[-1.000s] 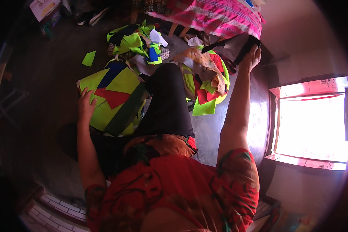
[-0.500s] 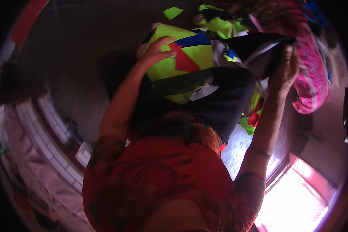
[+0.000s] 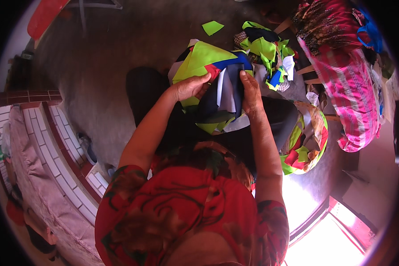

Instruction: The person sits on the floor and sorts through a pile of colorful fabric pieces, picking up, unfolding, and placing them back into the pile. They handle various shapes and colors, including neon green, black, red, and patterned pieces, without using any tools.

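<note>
On my lap lies a pile of fabric pieces in neon yellow-green [image 3: 199, 60], with a blue piece [image 3: 241, 58] and a bit of red [image 3: 212, 71] among them. Over this pile stands a folded dark cloth piece with a grey side [image 3: 227, 91]. My right hand [image 3: 252, 91] pinches its right edge, thumb on top. At its left side my left hand [image 3: 190, 88] has its fingers curled round the dark cloth, thumb by the red bit; the fingertips are partly hidden.
A round container of colourful scraps [image 3: 307, 153] stands right of my knee. Beyond my lap lie a heap of scraps [image 3: 268, 51] and a loose yellow-green piece [image 3: 213, 28] on the floor. Pink checked cloth [image 3: 341, 97] hangs at the right; white-tiled steps [image 3: 46, 153] are at the left.
My right hand has brought the dark cloth piece from the far right onto the lap pile. My left hand has slid down from the yellow-green top to that cloth. The view has shifted slightly.
</note>
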`<state>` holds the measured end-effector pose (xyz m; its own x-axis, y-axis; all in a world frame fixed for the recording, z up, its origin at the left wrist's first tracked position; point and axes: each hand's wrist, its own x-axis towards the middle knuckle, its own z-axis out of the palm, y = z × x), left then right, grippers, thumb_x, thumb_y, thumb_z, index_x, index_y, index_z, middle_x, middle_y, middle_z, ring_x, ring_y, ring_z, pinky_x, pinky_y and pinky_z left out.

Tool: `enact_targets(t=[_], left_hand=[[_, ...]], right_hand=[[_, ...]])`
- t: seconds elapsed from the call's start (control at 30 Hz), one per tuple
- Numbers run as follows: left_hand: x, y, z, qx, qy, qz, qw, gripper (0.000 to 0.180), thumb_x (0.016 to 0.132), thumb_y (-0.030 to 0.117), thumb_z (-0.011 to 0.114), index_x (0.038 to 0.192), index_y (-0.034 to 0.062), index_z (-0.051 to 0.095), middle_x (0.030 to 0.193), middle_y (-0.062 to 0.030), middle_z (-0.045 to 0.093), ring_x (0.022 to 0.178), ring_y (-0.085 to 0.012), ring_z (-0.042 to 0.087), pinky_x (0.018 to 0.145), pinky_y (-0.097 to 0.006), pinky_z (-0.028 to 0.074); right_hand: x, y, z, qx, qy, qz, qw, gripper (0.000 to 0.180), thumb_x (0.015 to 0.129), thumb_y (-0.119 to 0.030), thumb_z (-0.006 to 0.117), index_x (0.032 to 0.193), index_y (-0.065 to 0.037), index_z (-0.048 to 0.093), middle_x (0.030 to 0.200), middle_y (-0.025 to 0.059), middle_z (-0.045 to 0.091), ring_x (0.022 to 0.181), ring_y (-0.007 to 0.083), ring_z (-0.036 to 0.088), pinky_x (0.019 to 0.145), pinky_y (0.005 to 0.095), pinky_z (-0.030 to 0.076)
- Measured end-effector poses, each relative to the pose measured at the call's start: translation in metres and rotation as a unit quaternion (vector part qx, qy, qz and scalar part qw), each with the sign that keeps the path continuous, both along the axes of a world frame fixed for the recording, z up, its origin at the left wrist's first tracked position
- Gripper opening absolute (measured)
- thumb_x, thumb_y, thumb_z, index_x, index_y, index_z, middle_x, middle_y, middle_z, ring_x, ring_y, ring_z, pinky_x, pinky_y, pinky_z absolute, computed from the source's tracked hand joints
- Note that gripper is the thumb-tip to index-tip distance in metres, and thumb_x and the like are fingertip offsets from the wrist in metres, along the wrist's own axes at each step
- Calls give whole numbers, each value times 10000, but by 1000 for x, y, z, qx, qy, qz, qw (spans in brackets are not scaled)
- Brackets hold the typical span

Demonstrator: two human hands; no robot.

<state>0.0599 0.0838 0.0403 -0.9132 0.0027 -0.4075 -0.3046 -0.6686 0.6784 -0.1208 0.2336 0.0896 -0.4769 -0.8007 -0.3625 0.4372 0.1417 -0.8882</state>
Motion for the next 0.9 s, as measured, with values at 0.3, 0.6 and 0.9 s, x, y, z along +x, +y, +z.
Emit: enact_targets(t=[0.3,0.6,0.9], left_hand=[[-19,28,5,-370,7,24,929,620,771,297,750,1242,-35,521,1107,-85,618,1002,-179,577,898,-301,445],[-9,9,-27,-564,-118,35,816,424,653,96,637,1077,74,636,908,-148,666,863,-298,641,768,-373,496],[-4,-2,-34,-632,-255,45,731,344,736,144,642,1080,133,650,1014,-117,675,969,-299,638,799,-401,507]], right_hand=[[-2,9,-24,-4,-33,-33,999,361,948,-326,565,1076,11,598,955,41,634,834,109,561,741,269,466],[-29,16,-61,44,59,-81,994,314,943,-312,573,1025,-13,628,864,0,595,766,84,500,691,252,413],[-34,21,-89,119,425,-138,887,338,799,-229,710,1085,-82,606,1037,147,620,959,297,597,889,373,458]])
